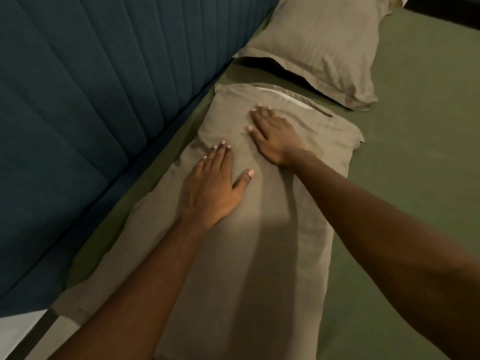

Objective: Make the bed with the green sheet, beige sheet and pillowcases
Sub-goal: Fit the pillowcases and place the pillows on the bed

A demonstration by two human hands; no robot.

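Here we see both hands flat, fingers straight, on the near pillow [233,229], which lies on the green sheet [415,152] beside the blue headboard [91,100]: left hand [210,188] nearer, right hand [272,136] farther up. A second pillow [319,45] lies beyond.

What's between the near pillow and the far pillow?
Only a shadowed strip of the green sheet; nothing else lies there. The near pillow and far pillow sit apart. Seen in the head view.

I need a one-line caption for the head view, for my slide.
Left hand and right hand rest flat on the near pillow on the green sheet.
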